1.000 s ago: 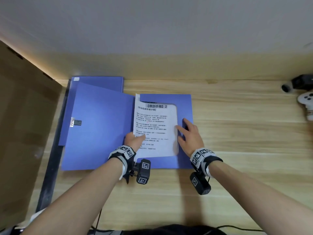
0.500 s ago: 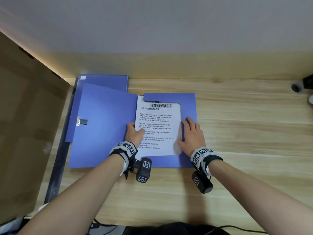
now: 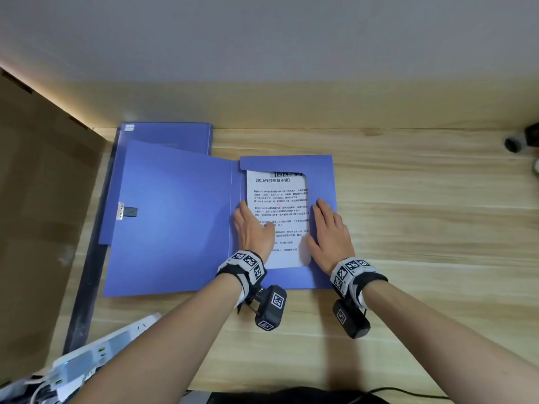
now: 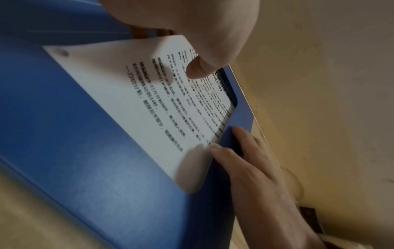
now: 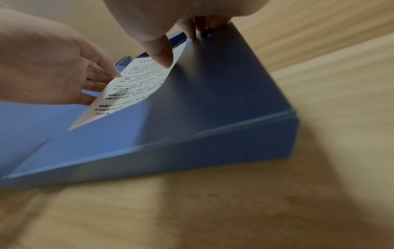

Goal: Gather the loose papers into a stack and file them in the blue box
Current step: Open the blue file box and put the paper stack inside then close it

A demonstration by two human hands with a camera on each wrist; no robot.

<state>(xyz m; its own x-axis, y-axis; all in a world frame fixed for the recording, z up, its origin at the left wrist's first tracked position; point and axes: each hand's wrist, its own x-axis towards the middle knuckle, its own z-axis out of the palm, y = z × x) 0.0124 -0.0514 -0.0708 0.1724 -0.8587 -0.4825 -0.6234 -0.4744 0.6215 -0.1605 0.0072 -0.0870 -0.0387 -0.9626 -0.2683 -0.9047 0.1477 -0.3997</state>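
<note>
One blue box lay open on the wooden tabletop, its lid spread flat beyond the left hand, and a second blue folder lay partly under the far edge of that lid. The papers sat inside the box, showing through the cut-out of its inner flap; how many sheets made up the stack could not be counted, as only the printed top page showed. Their long axis ran away from the person, with the heading at the far end, tucked beneath the flap's upper border. The left hand lay with fingers straight along the left margin of the page, thumb bent onto the print, apparently pressing rather than gripping. The right hand lay flat with fingers extended on the flap just right of the page, its thumb touching the paper's edge. So the papers lay between the two hands, touched by both. One white power strip lay near the left forearm, and one dark device sat well beyond the right hand.
</note>
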